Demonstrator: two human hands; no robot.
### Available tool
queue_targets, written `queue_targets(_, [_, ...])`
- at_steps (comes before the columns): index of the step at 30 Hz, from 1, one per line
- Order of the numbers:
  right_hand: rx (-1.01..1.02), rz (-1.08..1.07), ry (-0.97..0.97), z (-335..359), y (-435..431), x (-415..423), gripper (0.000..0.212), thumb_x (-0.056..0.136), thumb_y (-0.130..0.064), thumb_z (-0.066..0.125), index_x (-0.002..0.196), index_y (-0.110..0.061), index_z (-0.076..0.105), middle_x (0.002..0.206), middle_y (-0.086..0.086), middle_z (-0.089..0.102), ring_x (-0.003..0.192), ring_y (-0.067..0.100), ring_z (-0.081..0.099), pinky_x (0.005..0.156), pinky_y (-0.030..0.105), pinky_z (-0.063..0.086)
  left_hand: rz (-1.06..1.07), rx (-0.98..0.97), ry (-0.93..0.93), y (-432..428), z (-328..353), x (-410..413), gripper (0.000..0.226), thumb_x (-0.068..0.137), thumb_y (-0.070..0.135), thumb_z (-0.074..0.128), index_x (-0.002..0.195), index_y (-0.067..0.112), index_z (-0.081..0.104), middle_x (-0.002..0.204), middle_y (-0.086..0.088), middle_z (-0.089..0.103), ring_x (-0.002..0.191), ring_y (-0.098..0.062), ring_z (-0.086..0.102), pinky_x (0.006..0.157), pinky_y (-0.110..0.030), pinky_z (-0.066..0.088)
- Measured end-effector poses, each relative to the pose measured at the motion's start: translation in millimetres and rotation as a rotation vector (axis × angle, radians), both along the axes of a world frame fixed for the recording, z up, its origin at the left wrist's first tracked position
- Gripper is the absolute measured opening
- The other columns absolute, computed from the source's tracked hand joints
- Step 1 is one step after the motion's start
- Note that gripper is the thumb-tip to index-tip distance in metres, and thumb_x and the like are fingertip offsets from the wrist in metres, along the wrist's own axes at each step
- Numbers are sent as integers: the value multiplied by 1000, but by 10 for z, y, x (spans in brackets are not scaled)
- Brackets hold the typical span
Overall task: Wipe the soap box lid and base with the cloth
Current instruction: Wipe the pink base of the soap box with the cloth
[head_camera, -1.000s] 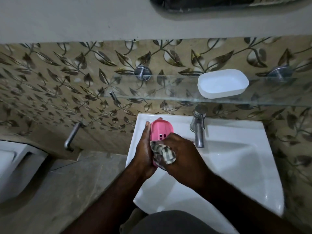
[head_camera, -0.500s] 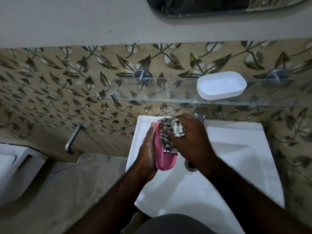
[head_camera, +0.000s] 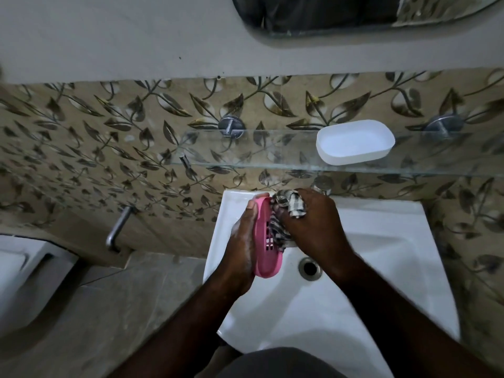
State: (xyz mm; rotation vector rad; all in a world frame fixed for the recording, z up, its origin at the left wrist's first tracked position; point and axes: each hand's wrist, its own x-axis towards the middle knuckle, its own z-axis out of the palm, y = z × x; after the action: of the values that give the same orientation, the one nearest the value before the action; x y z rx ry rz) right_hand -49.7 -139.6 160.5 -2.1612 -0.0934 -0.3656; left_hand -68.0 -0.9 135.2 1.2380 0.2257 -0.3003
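Note:
My left hand [head_camera: 242, 238] holds the pink soap box base [head_camera: 266, 257], a slotted tray tilted on its edge over the left side of the white sink [head_camera: 368, 296]. Against the tray's inner face my right hand [head_camera: 313, 225] presses a bunched checked cloth [head_camera: 289, 205]; the cloth covers the tray's upper half. The white soap box lid [head_camera: 354, 141] lies open side up on the glass shelf [head_camera: 245, 156] above the sink, to the right.
The tap [head_camera: 323, 184] is mostly hidden behind my right hand. The drain [head_camera: 309, 268] sits in the sink bowl. A metal wall handle [head_camera: 117, 227] and a white toilet [head_camera: 24, 274] are at the left. A mirror [head_camera: 354, 15] hangs above.
My right hand and the cloth went from the tray's lower part up to its top end. The tray turned more on edge in my left hand.

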Motion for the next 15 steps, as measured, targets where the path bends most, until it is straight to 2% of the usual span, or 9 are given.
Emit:
queue_targets(2, [0, 37, -34, 64, 68, -52, 17, 75, -15, 75, 69, -20, 59, 71, -2, 61, 66, 20, 59, 60, 29, 42, -12, -4, 17, -11, 27, 14, 65, 82, 62, 53, 125, 14, 63, 121, -15, 68, 111, -33, 64, 93, -43, 51])
queue_targets(4, [31, 120, -73, 150, 135, -126, 7, 75, -13, 74, 77, -14, 67, 76, 1, 63, 68, 17, 59, 62, 29, 44, -7, -19, 23, -22, 54, 21, 63, 85, 60, 53, 124, 12, 63, 121, -16, 68, 113, -32, 63, 89, -39, 52])
queue_targets(6, [19, 158, -109, 151, 125, -134, 15, 73, -14, 72, 88, -13, 71, 83, 2, 65, 73, 15, 60, 67, 26, 46, 1, -40, 14, 0, 77, 33, 64, 83, 58, 52, 125, 11, 63, 121, -16, 68, 112, -32, 64, 88, -38, 52])
queue_targets(11, [-9, 38, -44, 9, -23, -38, 15, 73, -10, 76, 87, -13, 70, 84, 3, 66, 76, 21, 63, 66, 29, 47, 0, 15, -17, 29, 84, 21, 61, 83, 61, 49, 123, 17, 64, 119, -15, 69, 111, -35, 64, 95, -47, 50])
queue_targets(13, [1, 62, -58, 48, 25, -83, 12, 72, -12, 75, 82, -14, 70, 77, -5, 61, 69, 14, 60, 63, 25, 44, -14, 45, 2, 0, 102, 29, 63, 84, 63, 50, 123, 16, 64, 118, -15, 69, 112, -35, 64, 94, -43, 51])
queue_targets(15, [32, 138, -89, 111, 81, -139, 12, 72, -13, 72, 84, -17, 70, 74, -16, 53, 65, 0, 53, 63, 13, 40, -21, 39, 16, -33, 120, 37, 62, 84, 60, 50, 124, 14, 63, 120, -14, 69, 115, -33, 63, 91, -39, 51])
